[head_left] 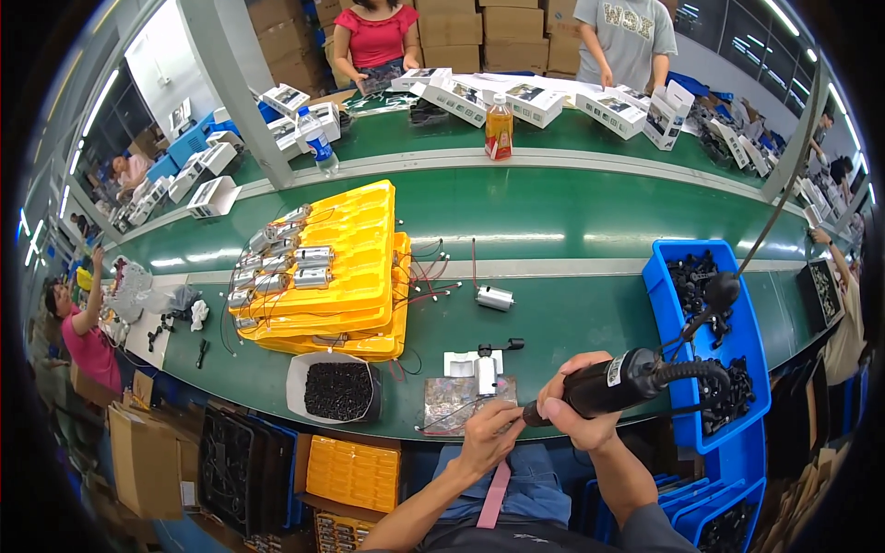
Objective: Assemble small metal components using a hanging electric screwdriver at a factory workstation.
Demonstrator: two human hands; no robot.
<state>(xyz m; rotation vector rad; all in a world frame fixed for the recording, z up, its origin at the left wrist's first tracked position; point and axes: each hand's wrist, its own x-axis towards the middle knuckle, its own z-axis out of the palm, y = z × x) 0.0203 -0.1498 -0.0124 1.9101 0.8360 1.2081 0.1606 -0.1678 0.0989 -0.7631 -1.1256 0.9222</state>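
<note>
One black power tool (599, 389), cylindrical, white label (615, 372), ribbed cable (693, 370)

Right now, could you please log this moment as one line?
Right grip: holding black power tool; left grip: near tool's tip; ahead: white cylindrical part; left: yellow trays; right: blue bin

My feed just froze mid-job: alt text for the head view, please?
The right hand grips a black driver, the left hand at its tip, over a green bench. Beyond sits a white fixture; motor-laden yellow trays stand left, a blue bin of black parts right.
</note>
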